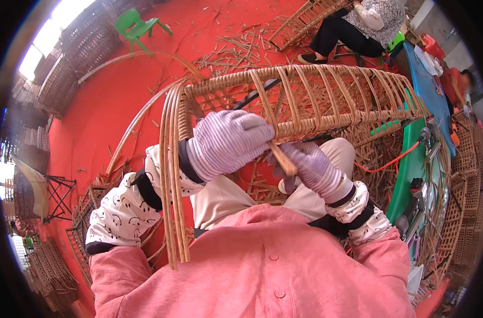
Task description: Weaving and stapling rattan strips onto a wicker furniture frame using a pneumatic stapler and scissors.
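Observation:
A woven cane frame (326, 119), with wrapped rails and spaced cross strands, stretches across my lap toward the right. My left hand (229, 140), in a striped lilac glove, is closed over the wrapped near rail at its left part. Just beyond its fingertips a short, flat tan cane strip (284, 160) sticks out toward me. My right hand (318, 167), gloved alike, curls around that strip from below the rail; some of its fingers are hidden. Several long loose cane strands (172, 175) hang from the frame's left end, across my left forearm.
Cane scraps (244, 50) litter the red floor (93, 127). A green chair (135, 25) stands at the far left, near stacked wicker pieces (87, 34). A seated person (368, 26) works at the far right. An orange cord (387, 168) runs beside a green surface (403, 185) at my right.

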Available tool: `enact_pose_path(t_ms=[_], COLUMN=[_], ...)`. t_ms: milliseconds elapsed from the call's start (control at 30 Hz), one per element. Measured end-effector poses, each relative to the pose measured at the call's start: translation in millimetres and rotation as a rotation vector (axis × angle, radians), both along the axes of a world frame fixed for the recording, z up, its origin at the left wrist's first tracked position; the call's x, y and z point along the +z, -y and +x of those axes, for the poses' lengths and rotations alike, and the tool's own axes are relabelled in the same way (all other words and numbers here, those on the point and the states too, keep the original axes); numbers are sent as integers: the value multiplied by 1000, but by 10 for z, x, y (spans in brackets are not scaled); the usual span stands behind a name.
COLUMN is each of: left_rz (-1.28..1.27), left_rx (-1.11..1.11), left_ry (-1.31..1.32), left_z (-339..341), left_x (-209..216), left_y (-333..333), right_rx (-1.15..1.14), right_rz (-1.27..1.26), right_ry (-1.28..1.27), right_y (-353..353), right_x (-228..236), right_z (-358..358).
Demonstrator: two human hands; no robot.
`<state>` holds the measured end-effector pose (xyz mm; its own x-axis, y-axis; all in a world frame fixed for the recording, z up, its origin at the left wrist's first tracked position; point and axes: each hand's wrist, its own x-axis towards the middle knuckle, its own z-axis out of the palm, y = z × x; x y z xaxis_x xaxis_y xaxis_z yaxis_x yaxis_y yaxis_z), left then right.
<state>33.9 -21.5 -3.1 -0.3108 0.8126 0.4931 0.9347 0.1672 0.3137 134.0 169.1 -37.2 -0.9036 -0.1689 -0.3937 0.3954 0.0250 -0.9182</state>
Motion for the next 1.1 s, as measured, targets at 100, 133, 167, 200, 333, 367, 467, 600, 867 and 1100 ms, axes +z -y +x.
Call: enact_pose_path(t_ms=[100,133,167,200,333,367,467,600,867,1100], left_rz=[-72,-71,-62,-38,52,65,148,191,510,589], left_rx=[84,84,47,8,9,14,45,146,282,93], left_ry=[-143,-143,-164,-186,90,121,234,350,912,824], left_z=[59,61,62,52,33,36,64,109,64,142], left_x=[-43,-39,-32,-17,44,56,84,97,70,23], left_y=[-18,-19,-29,-31,-51,-53,-65,-81,-117,-69], right_rx=[40,16,62,105,-208,-111,167,354,269,234], right_rz=[-385,-323,-199,-71,480,559,938,1180,792,1119], right_ry=[38,86,18,-48,-772,-711,-442,-308,-104,-536], right_y=[38,80,105,130,100,14,-42,137,72,49], right_x=[142,167,208,247,498,597,776,772,731,688], right_z=[97,98,90,75,-202,-325,-823,-1213,-995,-747])
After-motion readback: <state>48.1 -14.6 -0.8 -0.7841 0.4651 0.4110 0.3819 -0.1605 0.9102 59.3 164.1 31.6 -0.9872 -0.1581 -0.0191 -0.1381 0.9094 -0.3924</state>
